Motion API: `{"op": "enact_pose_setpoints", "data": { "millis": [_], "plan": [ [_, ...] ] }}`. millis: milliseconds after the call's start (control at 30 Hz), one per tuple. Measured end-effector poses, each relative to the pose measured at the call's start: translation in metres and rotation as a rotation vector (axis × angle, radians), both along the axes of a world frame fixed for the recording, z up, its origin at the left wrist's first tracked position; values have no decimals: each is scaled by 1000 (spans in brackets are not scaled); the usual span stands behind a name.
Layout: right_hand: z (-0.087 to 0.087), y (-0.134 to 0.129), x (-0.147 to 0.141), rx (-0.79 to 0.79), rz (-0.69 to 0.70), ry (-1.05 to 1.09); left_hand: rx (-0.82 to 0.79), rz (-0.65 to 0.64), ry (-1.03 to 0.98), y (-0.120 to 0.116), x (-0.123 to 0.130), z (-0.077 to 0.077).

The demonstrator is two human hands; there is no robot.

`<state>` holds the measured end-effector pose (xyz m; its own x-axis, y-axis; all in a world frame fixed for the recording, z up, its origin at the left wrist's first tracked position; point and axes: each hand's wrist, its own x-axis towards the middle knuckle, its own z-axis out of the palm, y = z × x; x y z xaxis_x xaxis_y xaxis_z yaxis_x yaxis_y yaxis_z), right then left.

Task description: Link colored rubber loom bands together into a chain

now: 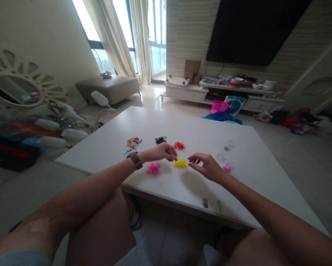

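Note:
A pile of small yellow rubber bands point(179, 164) lies on the white table point(210, 129) between my two hands. My left hand point(166, 151), with a brown watch on its wrist, is at the pile's left edge. Its fingers are closed, and a bit of yellow shows at the fingertips. To the right of the pile, my right hand point(206, 165) hovers with thumb and fingers apart, nothing visible between them. Around my left hand are a pink pile point(153, 168), a black pile point(161, 140), a red pile point(179, 145) and a multicoloured pile point(134, 143).
Clear round containers point(229, 145) and a pink item point(227, 168) lie right of my right hand. A small yellow-and-blue figure point(205, 202) and a pale clip-like piece point(219, 205) are near the front edge. Beyond the table stands a pink basket point(219, 106); a lamp point(74, 135) stands left.

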<state>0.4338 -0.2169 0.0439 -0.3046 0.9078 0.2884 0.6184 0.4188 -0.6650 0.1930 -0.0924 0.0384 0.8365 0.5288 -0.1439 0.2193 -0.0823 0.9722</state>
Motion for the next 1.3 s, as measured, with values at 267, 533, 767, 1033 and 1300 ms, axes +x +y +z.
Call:
{"op": "enact_pose_setpoints", "data": {
  "millis": [267, 533, 767, 1033, 1300],
  "plan": [
    [11, -5, -1, -39, 21, 39, 0, -132, -66, -23, 41, 0],
    [-1, 4, 4, 39, -8, -34, -87, -112, -29, -19, 41, -7],
    [-40, 19, 10, -12, -64, -134, -321, 57, -28, 3, 29, -21],
    [-61, 34, -4, -71, -144, -129, -543, 85, -23, -4, 36, -19],
    [-48, 24, -7, 84, -124, -44, -585, 54, -45, -4, 37, -25]
  ]
}}
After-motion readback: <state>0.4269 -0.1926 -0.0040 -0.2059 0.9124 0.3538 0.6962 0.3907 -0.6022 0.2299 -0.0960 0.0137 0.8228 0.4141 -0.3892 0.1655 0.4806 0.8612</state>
